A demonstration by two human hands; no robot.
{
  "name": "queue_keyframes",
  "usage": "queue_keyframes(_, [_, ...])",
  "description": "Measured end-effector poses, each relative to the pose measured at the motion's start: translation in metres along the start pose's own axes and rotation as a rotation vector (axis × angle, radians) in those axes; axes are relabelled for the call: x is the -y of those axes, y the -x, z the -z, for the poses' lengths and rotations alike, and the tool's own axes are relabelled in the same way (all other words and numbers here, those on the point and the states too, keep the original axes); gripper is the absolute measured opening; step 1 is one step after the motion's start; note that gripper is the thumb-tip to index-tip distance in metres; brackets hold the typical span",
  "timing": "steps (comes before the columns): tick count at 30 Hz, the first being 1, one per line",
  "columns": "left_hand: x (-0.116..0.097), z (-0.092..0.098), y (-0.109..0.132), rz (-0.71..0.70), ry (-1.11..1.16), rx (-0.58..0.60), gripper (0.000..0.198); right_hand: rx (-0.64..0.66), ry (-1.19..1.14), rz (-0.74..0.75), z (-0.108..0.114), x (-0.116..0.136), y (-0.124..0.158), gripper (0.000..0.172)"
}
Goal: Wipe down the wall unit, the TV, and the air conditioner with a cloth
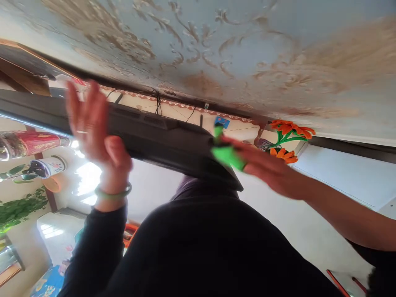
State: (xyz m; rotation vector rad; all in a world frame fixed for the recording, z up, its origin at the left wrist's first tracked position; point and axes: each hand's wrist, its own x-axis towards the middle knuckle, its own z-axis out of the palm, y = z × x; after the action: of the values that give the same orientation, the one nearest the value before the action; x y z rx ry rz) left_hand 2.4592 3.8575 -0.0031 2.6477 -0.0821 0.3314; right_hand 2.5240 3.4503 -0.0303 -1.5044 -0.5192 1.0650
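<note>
A long black casing, which looks like a television [167, 142], stretches across the view in front of my body. My left hand [95, 136] is raised over its left part with fingers stretched out, blurred by motion and holding nothing. Whether it touches the casing I cannot tell. A ring and a green bangle show on that hand and wrist. At the casing's right end, my right hand [262, 165] grips a bright green cloth [228, 156] with dark patches. The cloth lies against or just over the black surface; blur hides the exact contact.
Behind the casing runs a narrow ledge [182, 107] with cables and a small blue card [222, 122], against a patterned wall [201, 41]. Orange flowers [283, 156] stand beyond my right hand. At left are a red vase [43, 142], a white flowerpot [52, 166] and green plants [24, 208].
</note>
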Motion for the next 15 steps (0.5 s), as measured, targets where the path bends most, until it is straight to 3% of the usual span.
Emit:
queue_keyframes(2, [-0.024, -0.015, -0.001, -0.138, -0.024, -0.063, 0.06, 0.259, 0.017, 0.184, -0.011, 0.006, -0.014, 0.049])
queue_keyframes(4, [-0.037, -0.023, -0.002, -0.112, 0.001, -0.054, 0.053, 0.363, 0.001, 0.266, -0.017, -0.009, -0.028, 0.053])
queue_keyframes(6, [-0.043, -0.024, -0.004, -0.025, 0.013, -0.051, 0.052, 0.341, -0.029, 0.226, -0.019, -0.049, -0.043, 0.06])
queue_keyframes(11, [-0.048, -0.022, -0.009, 0.084, 0.015, -0.071, 0.057, 0.128, -0.141, -0.167, -0.019, -0.18, -0.1, 0.088])
queue_keyframes(15, [-0.052, -0.021, -0.011, 0.153, -0.016, -0.022, 0.061, -0.006, -0.225, -0.308, -0.023, -0.232, -0.145, 0.085])
